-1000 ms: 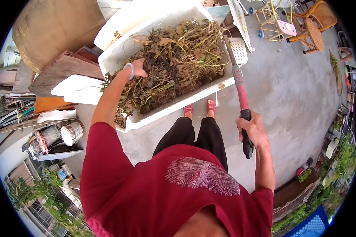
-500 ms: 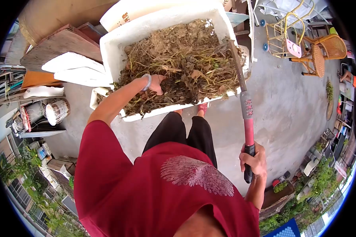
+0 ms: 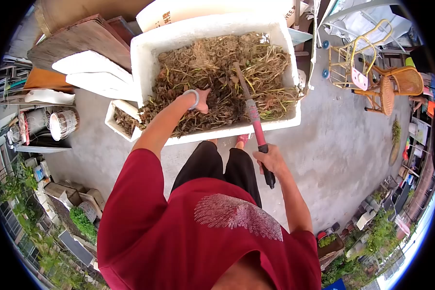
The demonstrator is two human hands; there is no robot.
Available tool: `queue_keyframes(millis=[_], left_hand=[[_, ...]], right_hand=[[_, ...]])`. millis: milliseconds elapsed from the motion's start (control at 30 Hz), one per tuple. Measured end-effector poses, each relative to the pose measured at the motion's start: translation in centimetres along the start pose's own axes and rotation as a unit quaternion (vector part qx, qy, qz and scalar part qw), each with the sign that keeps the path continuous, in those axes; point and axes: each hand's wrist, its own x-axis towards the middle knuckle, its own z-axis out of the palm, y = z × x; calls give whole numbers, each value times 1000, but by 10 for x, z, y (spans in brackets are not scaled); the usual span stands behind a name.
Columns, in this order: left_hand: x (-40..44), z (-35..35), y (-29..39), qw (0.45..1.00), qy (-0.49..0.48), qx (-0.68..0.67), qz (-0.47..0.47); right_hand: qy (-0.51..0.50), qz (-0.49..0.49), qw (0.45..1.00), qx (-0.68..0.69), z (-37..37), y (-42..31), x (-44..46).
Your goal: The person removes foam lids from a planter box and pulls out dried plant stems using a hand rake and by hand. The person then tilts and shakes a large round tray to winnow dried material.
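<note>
A large white foam box holds brown soil with dry stems and leaves. My left hand, with a pale bangle at the wrist, reaches into the plant matter left of the middle; its fingertips are partly hidden there. My right hand is wrapped round the black grip of a long tool with a pink and grey shaft. The tool's narrow metal end lies over the stems inside the box, to the right of my left hand.
A small white foam box with plant matter stands left of the large one. Boards and white foam sheets lean at upper left. A yellow metal frame and a wicker chair stand at upper right.
The tool in my right hand has swung left from the box's right edge to over its contents. My left hand stays in the plant matter, and the camera view has shifted.
</note>
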Motion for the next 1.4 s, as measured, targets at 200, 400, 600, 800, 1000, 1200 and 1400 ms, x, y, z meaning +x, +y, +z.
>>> queue_keyframes(millis=[200,400,600,800,1000,1200,1400], left_hand=[[-55,-7,-16,986,134,33,97],[-121,-46,-62,913,394,57,94],[-132,-39,28,776,571,-57,263],[-51,-14,83,840,528,94,83],[-16,-3,65,950,310,-31,9],[-2,-1,69,960,281,5,-13],[10,6,55,965,260,-9,-9]], right_hand=[[-6,0,1000,3,-20,-5,-33],[110,-100,986,-77,-13,16,-47],[81,-94,992,8,-3,6,-75],[90,-83,990,68,-1,-1,-91],[27,-61,968,241,3,-10,-103],[142,-159,973,89,-12,-35,-92],[228,-77,970,37,-24,33,-2]])
